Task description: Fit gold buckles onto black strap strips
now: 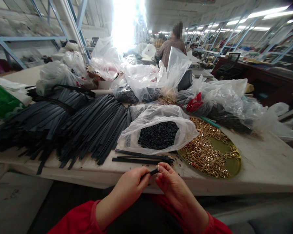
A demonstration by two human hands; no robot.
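Observation:
Near the table's front edge, my left hand (132, 182) pinches a short black strap (153, 172) close to its end. At that end, the fingertips of my right hand (170, 178) close on a small gold buckle (158, 167); whether the strap passes through it I cannot make out. Just beyond my hands lie a few black straps (136, 160) with metal pieces at their right ends. Behind them, a clear plastic bag (129, 136) stands open, full of small black loops (158, 135). To its right, gold buckles (202, 149) cover much of a round gold tray (235, 165).
Large bundles of black straps (92, 126) cover the table's left side. Filled plastic bags (146, 76) line the back, one with a red piece (194, 102). A green bag (2, 100) sits far left. A person (171, 48) is farther off, beyond the table.

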